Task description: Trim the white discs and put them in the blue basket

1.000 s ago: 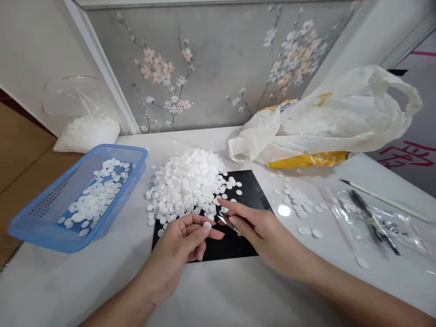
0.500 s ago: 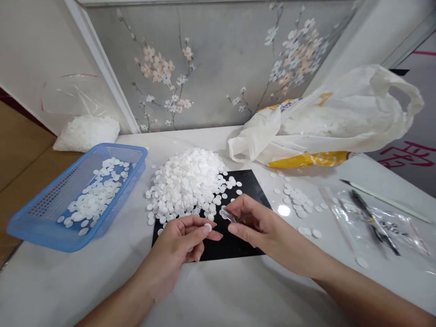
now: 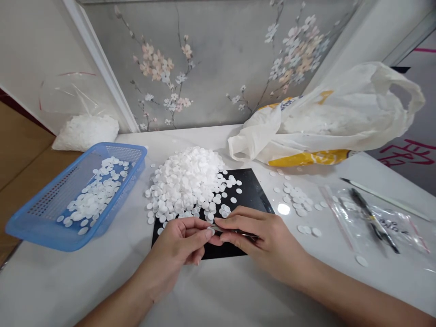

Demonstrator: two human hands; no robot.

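Thumb and fingers of the left hand (image 3: pixel 182 240) pinched a white disc (image 3: pixel 211 230) over the black mat (image 3: pixel 254 193), and I had the right hand (image 3: pixel 274 240) closed round a slim metal tool (image 3: pixel 250 235), its tip at the disc. Near left of the heap (image 3: pixel 189 179), the blue basket (image 3: pixel 34 229) held a modest spread of discs; I judged that only a small share lay there, with most still heaped outside. Against the earlier frame, my right hand had come left to meet the left one, which had hardly shifted.
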